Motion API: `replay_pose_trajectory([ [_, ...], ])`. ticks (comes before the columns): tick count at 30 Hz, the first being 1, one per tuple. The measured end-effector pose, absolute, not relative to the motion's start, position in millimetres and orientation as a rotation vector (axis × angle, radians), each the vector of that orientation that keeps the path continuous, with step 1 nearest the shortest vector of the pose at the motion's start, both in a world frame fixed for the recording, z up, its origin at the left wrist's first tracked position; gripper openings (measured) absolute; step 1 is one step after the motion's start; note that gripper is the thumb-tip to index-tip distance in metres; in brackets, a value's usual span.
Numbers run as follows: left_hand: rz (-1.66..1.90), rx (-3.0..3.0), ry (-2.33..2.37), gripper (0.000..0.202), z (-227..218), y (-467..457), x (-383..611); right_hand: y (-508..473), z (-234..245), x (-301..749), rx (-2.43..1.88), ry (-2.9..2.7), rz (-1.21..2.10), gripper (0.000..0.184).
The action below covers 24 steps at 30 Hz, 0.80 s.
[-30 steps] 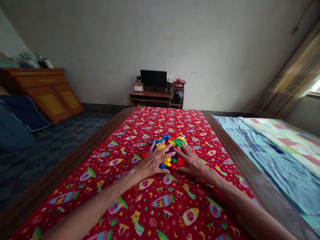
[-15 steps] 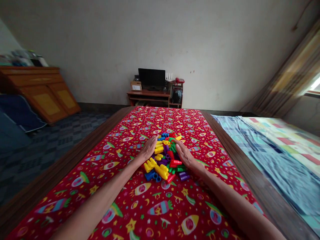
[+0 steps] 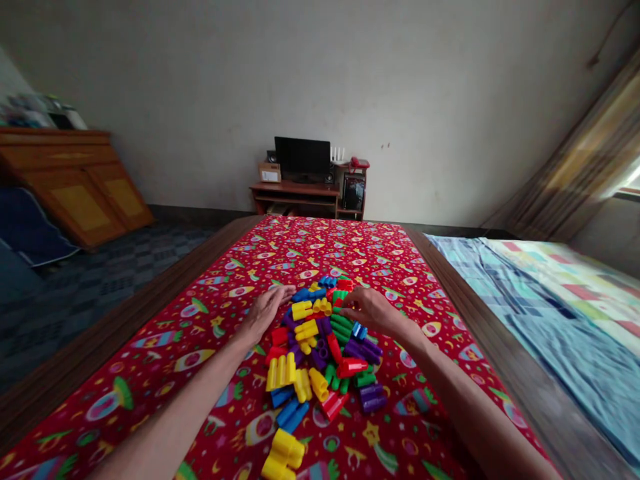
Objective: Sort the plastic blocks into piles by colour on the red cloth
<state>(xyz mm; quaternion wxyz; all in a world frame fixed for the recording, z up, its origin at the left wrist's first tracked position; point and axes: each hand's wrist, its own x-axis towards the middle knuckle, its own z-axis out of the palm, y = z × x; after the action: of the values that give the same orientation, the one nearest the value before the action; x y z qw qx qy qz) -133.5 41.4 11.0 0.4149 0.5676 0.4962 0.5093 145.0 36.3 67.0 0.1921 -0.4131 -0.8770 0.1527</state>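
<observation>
Now | left hand (image 3: 263, 313) flat, fingers spread, at block heap (image 3: 320, 347) edge | right hand (image 3: 373, 312) curled on it, hold unclear | pieces loose, unsorted

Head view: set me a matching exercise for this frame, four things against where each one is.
Things:
1. left hand
2. right hand
3. yellow plastic tube-block cluster
4. black flat monitor

Places:
A. on the small wooden desk by the far wall
B. fingers bent over the top of the pile of coloured plastic blocks
C. closest to the camera, at the pile's near end
D. palm down on the red rocket-print cloth, at the pile's left edge

Pairs: 1-D, 2-B, 3-C, 4-A.
</observation>
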Motion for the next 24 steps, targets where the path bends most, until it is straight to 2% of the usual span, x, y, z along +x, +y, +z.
replay_pose_trajectory([
  [4, 1.243, 1.535, 1.291, 0.065, 12, 39, -134, 24, 64, 149, -1.072, -2.479, 0.37, 0.014],
  [9, 1.23, 1.678, 1.358, 0.057, 11, 43, -137, 37, 69, 166, -1.096, -2.159, 0.463, 0.022],
  [13, 1.207, 1.799, 1.42, 0.049, 13, 45, -139, 68, 66, 206, -1.294, -1.799, 0.391, 0.029],
  [18, 1.2, 1.875, 1.436, 0.044, 15, 44, -139, 91, 41, 286, -1.664, -1.369, 0.266, 0.037],
  [24, 1.181, 1.943, 1.434, 0.041, 14, 45, -141, 90, 20, 324, -1.758, -1.093, 0.17, 0.04],
])
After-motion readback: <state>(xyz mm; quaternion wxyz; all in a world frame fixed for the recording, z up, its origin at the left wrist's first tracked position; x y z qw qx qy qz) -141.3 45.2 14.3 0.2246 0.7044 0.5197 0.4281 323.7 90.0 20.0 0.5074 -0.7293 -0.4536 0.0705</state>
